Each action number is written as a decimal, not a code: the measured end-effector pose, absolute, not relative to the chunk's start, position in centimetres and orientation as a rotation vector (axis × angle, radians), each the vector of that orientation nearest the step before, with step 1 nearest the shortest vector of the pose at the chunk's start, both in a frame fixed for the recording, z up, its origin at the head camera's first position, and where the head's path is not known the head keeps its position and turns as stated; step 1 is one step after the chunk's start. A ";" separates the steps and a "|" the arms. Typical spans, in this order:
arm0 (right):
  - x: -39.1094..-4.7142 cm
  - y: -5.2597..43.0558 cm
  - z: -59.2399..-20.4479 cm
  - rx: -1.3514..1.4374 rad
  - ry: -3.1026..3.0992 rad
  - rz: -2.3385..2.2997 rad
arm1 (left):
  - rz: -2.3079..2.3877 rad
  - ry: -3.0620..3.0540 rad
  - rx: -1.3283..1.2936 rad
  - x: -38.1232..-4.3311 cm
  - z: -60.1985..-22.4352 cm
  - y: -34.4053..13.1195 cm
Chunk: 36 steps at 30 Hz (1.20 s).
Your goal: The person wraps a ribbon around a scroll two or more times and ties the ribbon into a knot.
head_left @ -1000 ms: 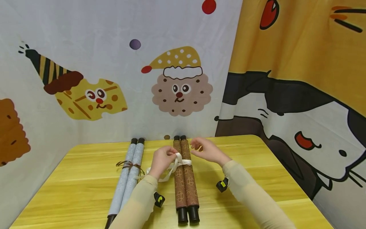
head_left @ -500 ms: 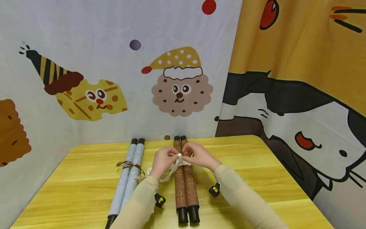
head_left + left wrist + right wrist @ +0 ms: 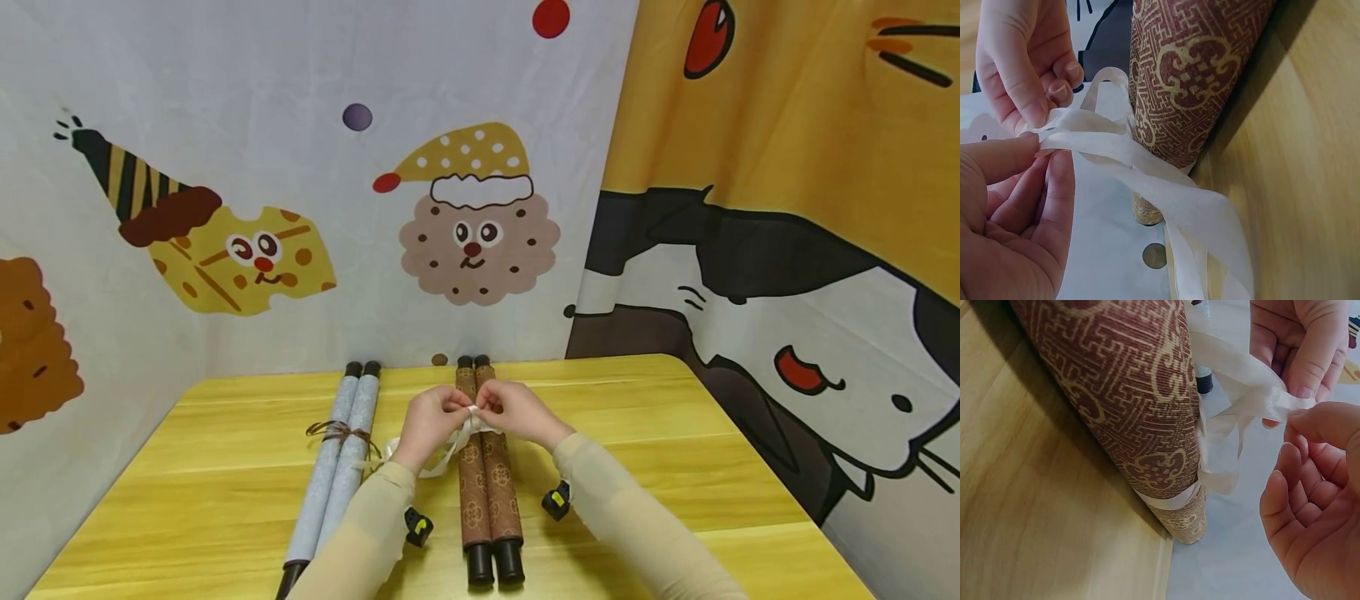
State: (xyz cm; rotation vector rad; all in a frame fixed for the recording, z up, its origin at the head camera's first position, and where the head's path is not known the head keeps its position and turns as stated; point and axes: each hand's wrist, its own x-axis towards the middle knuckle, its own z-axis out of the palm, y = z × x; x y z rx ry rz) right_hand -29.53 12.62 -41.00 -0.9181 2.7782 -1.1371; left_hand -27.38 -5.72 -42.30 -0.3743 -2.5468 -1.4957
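Two brown patterned scrolls (image 3: 472,492) with black end knobs lie side by side on the table, a white ribbon (image 3: 454,446) wrapped round them. Above the scrolls my left hand (image 3: 429,421) pinches the ribbon between thumb and finger; loose lengths trail off to the left. Touching it from the other side, my right hand (image 3: 521,410) pinches the ribbon too, fingertips against those of the left. In the left wrist view a loop of ribbon (image 3: 1110,78) stands up beside the scroll (image 3: 1194,69). The right wrist view shows the ribbon (image 3: 1172,501) round the scroll (image 3: 1129,406).
Left of the brown pair lie two pale blue scrolls (image 3: 341,467), tied with a thin brown cord (image 3: 341,432). All rest on a yellow wood-grain table (image 3: 637,517). A printed cloth (image 3: 285,67) hangs behind the table's far edge, and another (image 3: 750,250) on the right.
My right hand has moved left and in to the ribbon, and now pinches it beside my left hand. The left hand has hardly moved; the ribbon loop it held upright now sits lower between both hands.
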 end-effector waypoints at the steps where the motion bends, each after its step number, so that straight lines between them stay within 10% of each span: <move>1: -29.5 12.6 -41.0 -0.925 2.781 -1.133 | -1.499 -2.547 -0.379 -27.4 -42.3 -5.8; 36: -33.1 17.2 -42.5 -0.408 2.887 -1.319 | -1.228 -2.695 -0.416 -26.1 -40.6 -11.6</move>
